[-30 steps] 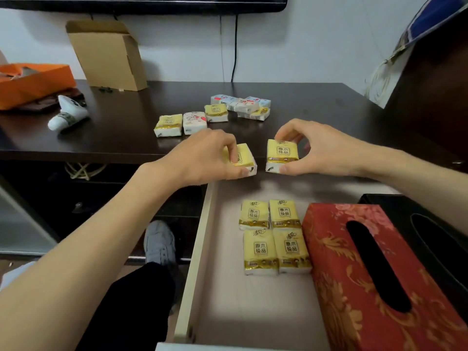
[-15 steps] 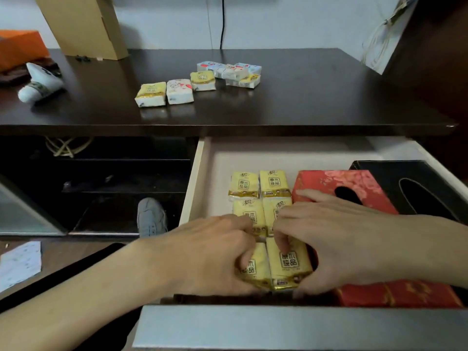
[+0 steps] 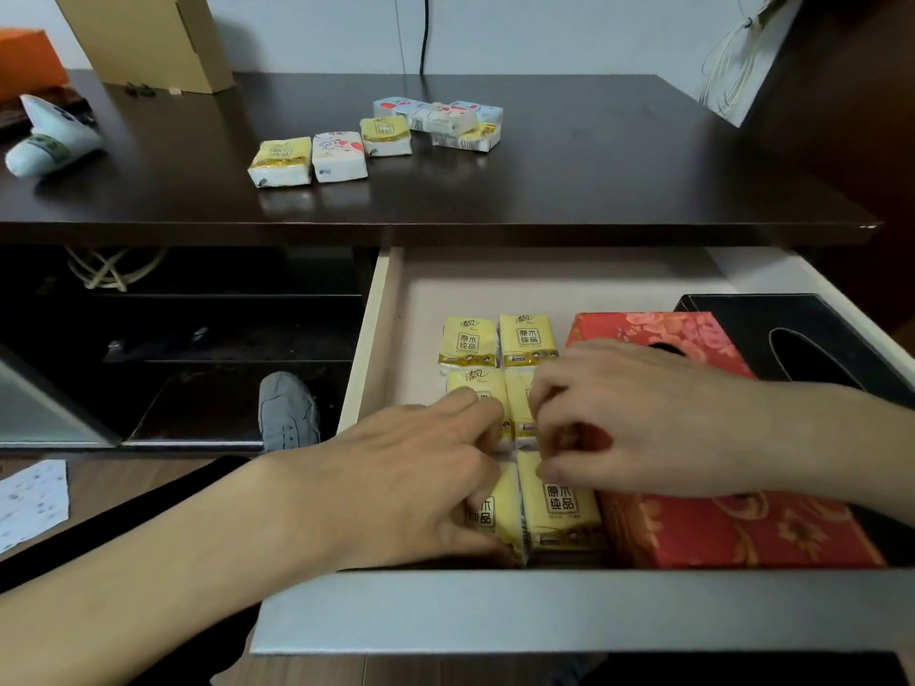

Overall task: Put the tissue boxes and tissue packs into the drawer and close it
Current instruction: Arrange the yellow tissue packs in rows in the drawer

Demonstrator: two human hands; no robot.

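Observation:
The pale drawer [image 3: 367,339] is pulled out under the dark table [image 3: 619,160]. In it lie several yellow tissue packs in two columns, a red floral tissue box [image 3: 742,532] and a black tissue box [image 3: 802,339]. My left hand [image 3: 411,477] covers the front-left yellow pack [image 3: 497,517], thumb along its near end. My right hand [image 3: 638,418] hovers with curled fingers over the far end of the front-right pack [image 3: 562,507], which lies flat. On the table are a yellow pack [image 3: 279,160], a white pack [image 3: 339,156], another yellow pack [image 3: 385,135] and a small pile of packs [image 3: 440,116].
A cardboard box [image 3: 148,37], an orange box [image 3: 27,56] and a white tube [image 3: 49,141] stand at the table's back left. Dark shelves and a grey shoe [image 3: 287,410] are left of the drawer. A paper sheet [image 3: 29,502] lies on the floor.
Both hands carried a yellow pack each from the table edge down into the drawer's front row. Since then my right hand has drawn back off its pack.

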